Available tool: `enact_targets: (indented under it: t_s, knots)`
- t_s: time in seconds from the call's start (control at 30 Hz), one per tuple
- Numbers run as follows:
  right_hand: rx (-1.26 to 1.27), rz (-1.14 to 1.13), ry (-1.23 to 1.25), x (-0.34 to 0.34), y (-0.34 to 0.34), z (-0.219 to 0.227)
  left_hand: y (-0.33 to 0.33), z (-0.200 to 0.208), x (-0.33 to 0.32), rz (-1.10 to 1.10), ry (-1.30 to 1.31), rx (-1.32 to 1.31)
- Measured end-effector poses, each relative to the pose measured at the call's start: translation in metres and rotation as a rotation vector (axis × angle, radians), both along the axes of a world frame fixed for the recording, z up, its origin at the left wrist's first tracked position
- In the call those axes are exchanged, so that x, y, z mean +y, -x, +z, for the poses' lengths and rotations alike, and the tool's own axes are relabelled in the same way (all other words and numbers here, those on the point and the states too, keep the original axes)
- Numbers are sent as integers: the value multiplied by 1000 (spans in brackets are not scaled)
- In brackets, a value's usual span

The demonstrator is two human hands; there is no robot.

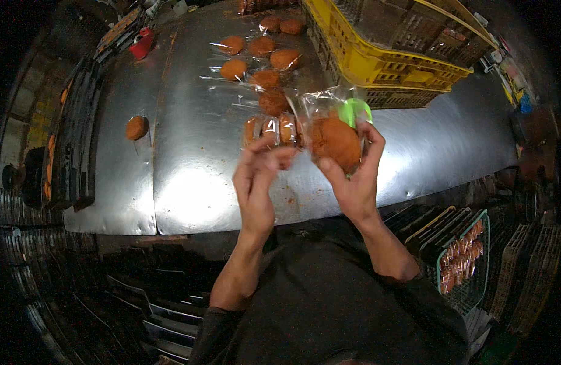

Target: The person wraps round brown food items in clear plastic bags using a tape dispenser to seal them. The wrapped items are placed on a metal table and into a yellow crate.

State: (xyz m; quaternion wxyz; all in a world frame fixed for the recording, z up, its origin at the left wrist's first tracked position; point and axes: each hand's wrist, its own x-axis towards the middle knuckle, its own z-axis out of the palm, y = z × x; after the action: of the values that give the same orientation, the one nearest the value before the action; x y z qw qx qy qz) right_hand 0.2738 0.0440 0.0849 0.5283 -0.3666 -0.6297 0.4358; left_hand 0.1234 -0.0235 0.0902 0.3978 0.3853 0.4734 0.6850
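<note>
Bun [335,144], round and brown in a clear bag, is held up over the worktop [110,198], toward the middle of its near edge. The right hand [361,188] has hold of it, thumb on the near side and fingers bent round the right side. A bright green patch [355,111] shows by those fingertips; whether it is part of the bag, I cannot tell. The left hand [255,182] is raised just beside the bag, partly open with fingers loosely bent and blurred; I cannot tell if it grips anything.

Just beyond the left hand is a short row of packed buns [270,129], standing side by side in clear wrap. More wrapped buns [262,46] lie in loose lines from there toward the far edge. Yellow crates [408,70] are stacked on the far right part. One lone bun [135,128] lies toward the left edge, with a red container [141,45] near the far left corner. Dark trays [79,140] stand along the left edge. Below the near edge, on the right, a green-rimmed basket [487,261] holds wrapped brown goods.
</note>
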Motion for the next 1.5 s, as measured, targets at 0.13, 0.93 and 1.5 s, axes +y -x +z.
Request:
enact_targets:
  t_s: [0.13,0.93,1.5]
  knots:
    - [15,210,87,-8,-13,-16,-24,-4,22,234,161,-8]
    - [280,248,108,-4,-21,23,-29,-2,6,314,106,190]
    - [100,70,27,-21,64,15,28,9,-9,129,40,181]
